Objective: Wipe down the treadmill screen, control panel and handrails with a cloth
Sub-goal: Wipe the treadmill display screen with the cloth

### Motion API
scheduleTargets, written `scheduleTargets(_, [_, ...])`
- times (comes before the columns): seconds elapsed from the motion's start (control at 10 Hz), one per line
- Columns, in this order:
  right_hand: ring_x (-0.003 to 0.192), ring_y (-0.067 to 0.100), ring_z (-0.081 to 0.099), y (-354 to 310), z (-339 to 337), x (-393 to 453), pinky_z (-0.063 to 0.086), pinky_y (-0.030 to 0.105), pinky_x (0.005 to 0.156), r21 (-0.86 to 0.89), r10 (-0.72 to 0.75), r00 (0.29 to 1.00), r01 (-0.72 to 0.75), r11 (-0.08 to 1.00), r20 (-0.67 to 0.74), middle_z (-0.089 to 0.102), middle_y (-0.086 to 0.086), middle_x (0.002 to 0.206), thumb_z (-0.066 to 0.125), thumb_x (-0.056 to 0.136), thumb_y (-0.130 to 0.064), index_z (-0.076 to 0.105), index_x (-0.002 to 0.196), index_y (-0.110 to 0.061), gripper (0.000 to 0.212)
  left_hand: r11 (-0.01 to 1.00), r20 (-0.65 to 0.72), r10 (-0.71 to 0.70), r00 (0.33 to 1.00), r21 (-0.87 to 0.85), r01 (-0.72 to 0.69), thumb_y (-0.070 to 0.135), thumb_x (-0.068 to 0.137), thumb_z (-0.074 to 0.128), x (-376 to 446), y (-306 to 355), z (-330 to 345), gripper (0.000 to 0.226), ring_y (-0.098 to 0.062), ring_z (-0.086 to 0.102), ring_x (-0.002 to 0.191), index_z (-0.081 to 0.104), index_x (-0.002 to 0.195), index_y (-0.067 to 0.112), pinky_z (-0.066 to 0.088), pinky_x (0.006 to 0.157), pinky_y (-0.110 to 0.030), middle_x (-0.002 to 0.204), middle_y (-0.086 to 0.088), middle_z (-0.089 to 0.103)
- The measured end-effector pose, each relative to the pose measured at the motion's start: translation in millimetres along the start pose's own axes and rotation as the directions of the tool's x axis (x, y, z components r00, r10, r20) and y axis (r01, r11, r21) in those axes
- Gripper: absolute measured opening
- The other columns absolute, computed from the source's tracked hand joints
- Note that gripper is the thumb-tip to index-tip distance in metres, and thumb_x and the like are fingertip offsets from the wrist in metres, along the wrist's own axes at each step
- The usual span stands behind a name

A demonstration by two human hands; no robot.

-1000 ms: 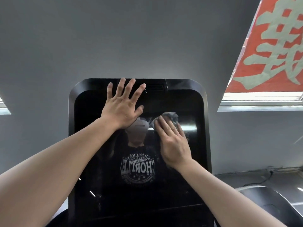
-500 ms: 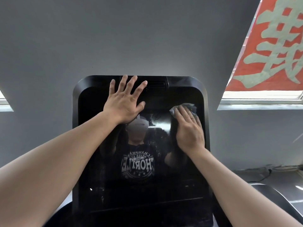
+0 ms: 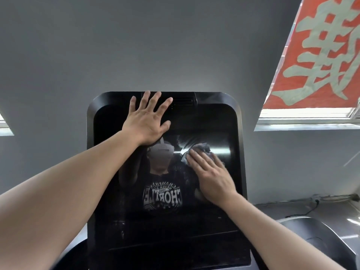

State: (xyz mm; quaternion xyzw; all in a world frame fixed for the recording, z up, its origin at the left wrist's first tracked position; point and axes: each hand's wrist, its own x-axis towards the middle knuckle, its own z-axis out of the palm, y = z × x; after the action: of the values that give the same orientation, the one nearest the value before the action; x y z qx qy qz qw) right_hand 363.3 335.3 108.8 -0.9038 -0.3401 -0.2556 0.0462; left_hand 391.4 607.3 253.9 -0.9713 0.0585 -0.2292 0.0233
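Observation:
The treadmill screen is a tall glossy black panel with rounded top corners, filling the middle of the head view. My left hand lies flat on its upper part, fingers spread and straight, fingertips near the top vent. My right hand presses a small grey cloth against the glass right of centre, fingers straight over it; only the cloth's top edge shows past my fingertips. A streaky smear shines just above the cloth. The control panel and handrails are out of view.
A grey wall stands behind the screen. A red banner with pale characters hangs at the upper right above a bright window ledge. A dark rounded cover sits at the lower right, with a cable along the wall.
My right hand has slid the cloth down and leftward from the screen's upper right toward the middle. My left hand has stayed flat in the same place on the upper screen.

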Motion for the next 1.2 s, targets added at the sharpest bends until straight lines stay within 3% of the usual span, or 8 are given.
scheduleTargets(0.1, [0.160,0.017,0.019,22.9,-11.8,13.7,0.018,0.046,0.130,0.108,0.326,0.943,-0.317,0.942,-0.073,0.027,-0.001,0.171,0.022,0.094,-0.019,0.033,0.164,-0.020,0.072,1.000,0.013,-0.005,1.000,-0.007,0.005,0.065,0.102,0.031,-0.3,0.6,-1.7,0.074,-0.027,-0.018,0.159,-0.007,0.163,0.045,-0.009,0.126,-0.060,0.175,0.000,-0.008])
scheduleTargets(0.3, [0.162,0.019,0.004,-1.4,8.6,-8.9,0.014,0.046,0.131,0.011,0.051,0.999,-0.051,0.999,0.000,0.014,0.002,0.174,0.036,0.092,-0.017,0.020,0.167,-0.019,0.076,1.000,0.006,-0.001,1.000,-0.005,0.001,0.064,0.102,0.031,-0.9,0.5,-1.5,0.074,-0.028,-0.018,0.159,-0.007,0.163,0.045,-0.009,0.126,-0.060,0.175,-0.001,-0.007])
scheduleTargets(0.5, [0.161,0.027,0.010,-12.5,25.2,-26.4,0.023,0.052,0.129,0.025,0.309,0.946,-0.308,0.951,-0.099,0.019,0.011,0.173,0.055,0.087,-0.009,0.027,0.165,-0.010,0.083,1.000,-0.009,-0.002,1.000,-0.004,0.002,0.065,0.102,0.031,-0.5,-0.2,1.4,0.074,-0.028,-0.017,0.159,-0.007,0.163,0.045,-0.008,0.126,-0.061,0.175,-0.001,-0.006])
scheduleTargets(0.6, [0.161,0.024,0.013,-18.2,29.1,-45.6,0.020,0.049,0.127,-0.052,-0.034,0.999,0.033,0.998,-0.027,0.022,0.007,0.173,0.047,0.091,-0.016,0.028,0.165,-0.014,0.077,1.000,-0.012,-0.003,1.000,-0.004,0.003,0.065,0.102,0.031,0.0,0.1,2.3,0.074,-0.028,-0.016,0.159,-0.007,0.163,0.045,-0.008,0.126,-0.061,0.175,0.000,-0.006])
scheduleTargets(0.8, [0.162,0.025,0.008,-2.2,18.5,-24.5,0.023,0.052,0.128,0.031,0.347,0.931,-0.346,0.938,-0.110,0.020,0.010,0.172,0.055,0.089,-0.009,0.025,0.165,-0.011,0.082,1.000,-0.019,-0.007,1.000,-0.002,0.007,0.065,0.102,0.031,0.0,-1.0,4.3,0.075,-0.028,-0.016,0.159,-0.007,0.163,0.046,-0.008,0.125,-0.061,0.175,0.000,-0.006])
scheduleTargets(1.0, [0.161,0.022,0.015,7.4,19.0,-33.0,0.020,0.048,0.128,-0.018,-0.007,0.999,0.007,1.000,-0.046,0.024,0.005,0.172,0.062,0.089,-0.012,0.030,0.164,-0.015,0.082,1.000,-0.020,-0.006,1.000,0.009,0.006,0.065,0.101,0.032,0.8,0.2,4.6,0.076,-0.029,-0.016,0.159,-0.008,0.162,0.046,-0.008,0.125,-0.061,0.175,0.000,-0.007])
scheduleTargets(1.1, [0.161,0.023,0.009,7.6,11.7,-14.4,0.023,0.051,0.129,0.061,0.306,0.950,-0.303,0.951,-0.065,0.018,0.006,0.173,0.061,0.090,-0.005,0.027,0.165,-0.013,0.083,1.000,-0.013,-0.006,1.000,0.016,0.006,0.066,0.101,0.031,-0.7,0.5,4.3,0.076,-0.029,-0.017,0.159,-0.010,0.162,0.046,-0.008,0.125,-0.061,0.175,0.001,-0.008])
scheduleTargets(1.2, [0.163,0.022,-0.001,-29.2,30.6,-35.8,0.014,0.049,0.131,0.029,0.175,0.983,-0.174,0.984,-0.051,0.010,0.007,0.175,0.047,0.089,-0.006,0.019,0.167,-0.013,0.083,1.000,0.004,-0.008,1.000,0.026,0.008,0.066,0.101,0.031,-1.8,1.3,2.1,0.077,-0.029,-0.018,0.159,-0.011,0.162,0.045,-0.008,0.126,-0.061,0.175,0.001,-0.011])
